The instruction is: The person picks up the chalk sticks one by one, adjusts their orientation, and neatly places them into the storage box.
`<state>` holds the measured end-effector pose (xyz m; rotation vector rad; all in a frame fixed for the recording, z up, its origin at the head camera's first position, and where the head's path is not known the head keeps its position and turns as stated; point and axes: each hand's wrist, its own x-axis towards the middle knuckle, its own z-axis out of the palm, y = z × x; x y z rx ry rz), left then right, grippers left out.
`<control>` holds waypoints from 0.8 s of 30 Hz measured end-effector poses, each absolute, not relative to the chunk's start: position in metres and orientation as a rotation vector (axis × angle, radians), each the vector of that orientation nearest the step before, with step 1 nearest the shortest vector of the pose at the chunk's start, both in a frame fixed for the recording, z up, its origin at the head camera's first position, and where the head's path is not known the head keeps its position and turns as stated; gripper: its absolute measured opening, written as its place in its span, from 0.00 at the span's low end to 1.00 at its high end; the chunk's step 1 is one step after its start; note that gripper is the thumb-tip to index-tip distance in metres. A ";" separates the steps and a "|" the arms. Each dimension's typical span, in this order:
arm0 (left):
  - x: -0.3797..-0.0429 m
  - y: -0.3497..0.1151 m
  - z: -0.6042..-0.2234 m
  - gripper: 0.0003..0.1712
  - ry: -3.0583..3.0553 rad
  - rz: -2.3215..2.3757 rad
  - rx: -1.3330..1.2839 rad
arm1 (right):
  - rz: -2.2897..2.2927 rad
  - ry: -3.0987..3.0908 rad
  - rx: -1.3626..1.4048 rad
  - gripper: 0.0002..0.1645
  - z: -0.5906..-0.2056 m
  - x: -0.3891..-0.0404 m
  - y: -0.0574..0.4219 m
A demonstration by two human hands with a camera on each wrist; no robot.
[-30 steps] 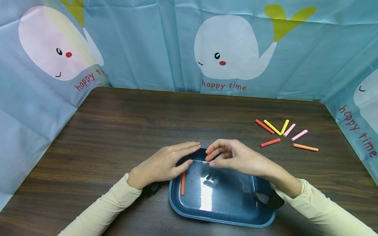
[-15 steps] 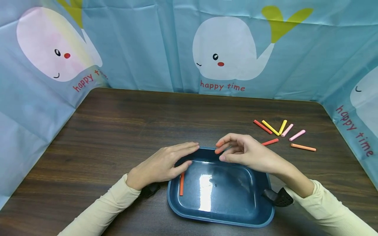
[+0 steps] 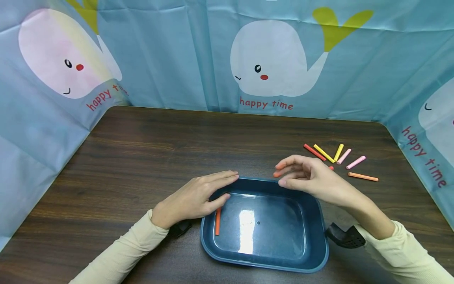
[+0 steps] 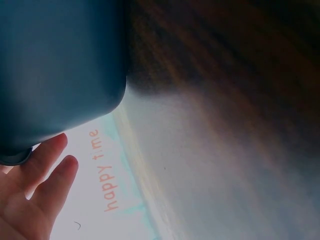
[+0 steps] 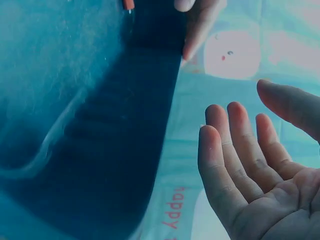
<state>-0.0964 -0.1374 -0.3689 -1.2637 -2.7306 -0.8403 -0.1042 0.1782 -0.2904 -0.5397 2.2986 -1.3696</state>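
A dark blue rectangular tray [image 3: 248, 262] stands near the table's front, with an orange-red chalk-like stick [image 3: 218, 221] lying inside along its left wall. My left hand [image 3: 198, 194] rests across the tray's far left corner, fingers extended along the rim and the thumb reaching over the inside. In the left wrist view, fingers [image 4: 51, 187] lie against the tray's outer side. My right hand [image 3: 312, 175] hovers above the far right corner, holding nothing. Its loosely bent fingers and thumb stand apart in the right wrist view, with the palm visible.
On the table's right side lie several chalk-like sticks: a red one [image 3: 314, 152], a yellow one [image 3: 324, 154], a pink one [image 3: 356, 162] and an orange one [image 3: 363, 176], among others. A blue whale-print cloth [image 3: 170, 59] hangs behind the dark wooden table [image 3: 142, 150].
My right hand has moved rightward from above the tray's far middle to its far right corner, now covering most of one red stick. The left hand has stayed on the tray.
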 end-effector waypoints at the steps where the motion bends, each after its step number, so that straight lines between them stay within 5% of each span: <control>1: -0.096 -0.137 -0.369 0.29 -2.729 -0.836 -1.264 | -1.370 2.310 -0.541 0.23 -0.290 -0.104 0.180; 24: -0.097 -0.136 -0.369 0.29 -2.736 -0.914 -1.239 | -1.417 2.397 -0.471 0.22 -0.294 -0.104 0.217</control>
